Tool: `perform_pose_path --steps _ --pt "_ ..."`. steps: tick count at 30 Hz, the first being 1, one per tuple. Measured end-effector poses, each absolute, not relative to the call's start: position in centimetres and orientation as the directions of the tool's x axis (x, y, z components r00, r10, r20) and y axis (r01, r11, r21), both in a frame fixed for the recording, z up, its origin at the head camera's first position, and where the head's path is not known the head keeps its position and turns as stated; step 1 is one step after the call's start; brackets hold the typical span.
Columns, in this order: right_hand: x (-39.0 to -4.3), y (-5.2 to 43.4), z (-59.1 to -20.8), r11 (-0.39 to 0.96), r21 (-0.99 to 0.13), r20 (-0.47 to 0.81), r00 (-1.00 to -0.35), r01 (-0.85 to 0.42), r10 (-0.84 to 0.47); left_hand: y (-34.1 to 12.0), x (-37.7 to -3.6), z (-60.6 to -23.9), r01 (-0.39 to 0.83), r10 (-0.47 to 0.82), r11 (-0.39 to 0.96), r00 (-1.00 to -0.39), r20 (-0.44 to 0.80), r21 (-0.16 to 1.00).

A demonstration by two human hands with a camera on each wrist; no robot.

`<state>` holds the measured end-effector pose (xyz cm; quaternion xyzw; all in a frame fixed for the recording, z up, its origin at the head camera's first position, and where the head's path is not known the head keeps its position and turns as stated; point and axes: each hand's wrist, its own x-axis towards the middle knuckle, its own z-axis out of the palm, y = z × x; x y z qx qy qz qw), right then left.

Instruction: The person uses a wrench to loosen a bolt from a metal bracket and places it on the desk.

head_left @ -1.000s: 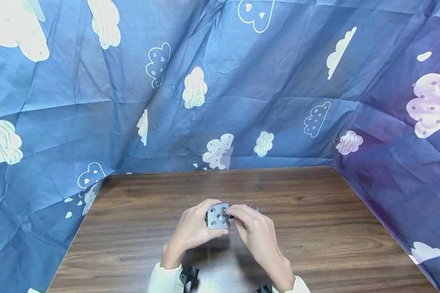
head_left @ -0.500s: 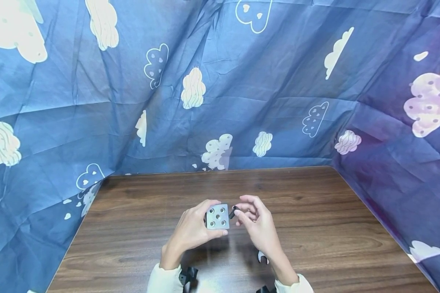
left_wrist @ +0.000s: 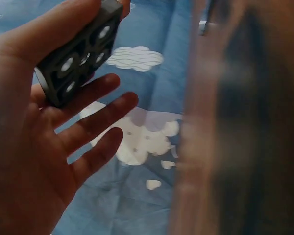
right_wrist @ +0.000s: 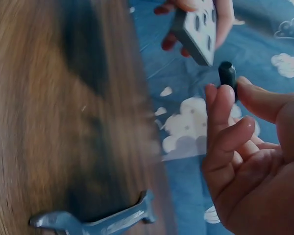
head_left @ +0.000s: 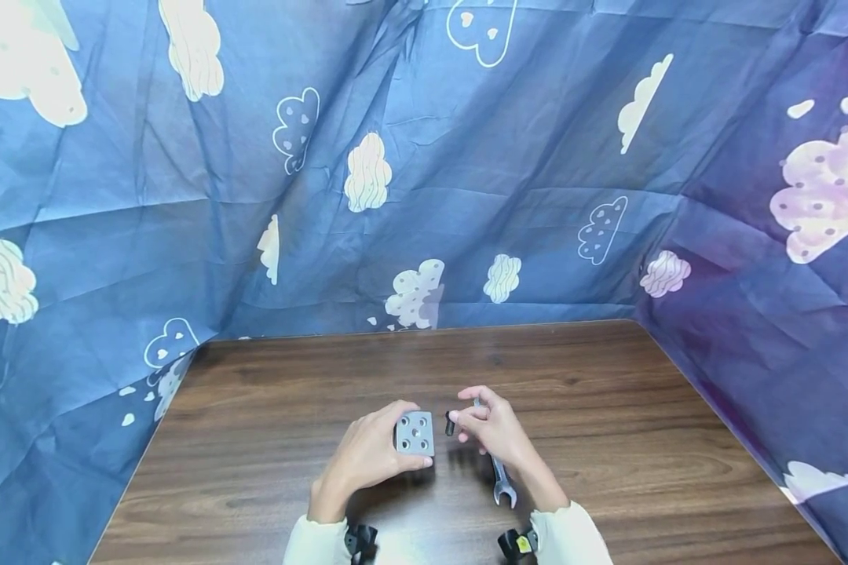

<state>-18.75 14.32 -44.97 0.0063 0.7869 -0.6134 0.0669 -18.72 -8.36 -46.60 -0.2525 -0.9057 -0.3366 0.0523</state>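
Over near edge of wooden table (head_left: 608,408), I see left hand (head_left: 367,459) gripping grey metal block (head_left: 415,433), thumb and fingertips clamped on its edges, drilled face with several round holes up. Just beside it, right hand (head_left: 498,431) pinches small black bolt (head_left: 450,424) between thumb and forefinger, close to block, not touching. Wrench (head_left: 500,475) lies flat on table under right hand. Blue cloud-print cloth (head_left: 424,173) hangs behind. No writing readable on block, bolt or wrench.
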Motion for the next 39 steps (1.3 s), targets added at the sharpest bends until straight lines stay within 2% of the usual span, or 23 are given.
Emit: perform_pose_path --steps 8,16,24,31,39 --pt "-21.2 13.4 -47.7 0.439 -0.894 -0.19 -0.962 0.087 -0.196 -8.8 -19.6 -49.3 0.451 0.437 0.722 -0.885 0.16 0.524" --pt "-21.6 12.1 -48.5 0.6 -0.794 -0.224 -0.963 0.093 -0.148 -8.6 -20.1 -51.0 0.438 0.445 0.76 -0.889 0.107 0.481" --pt "-21.8 11.4 -49.3 0.666 -0.74 -0.231 -0.965 0.093 -0.122 -8.6 -20.3 -51.2 0.388 0.423 0.798 -0.906 0.03 0.461" --pt "-22.1 11.2 -49.5 0.737 -0.673 -0.189 -0.977 0.057 -0.098 -8.4 -20.3 -51.0 0.382 0.41 0.839 -0.912 0.01 0.388" --pt "-22.0 11.6 -50.1 0.715 -0.696 -0.19 -0.977 0.067 -0.093 -8.1 -19.9 -51.2 0.375 0.403 0.846 -0.915 0.006 0.378"
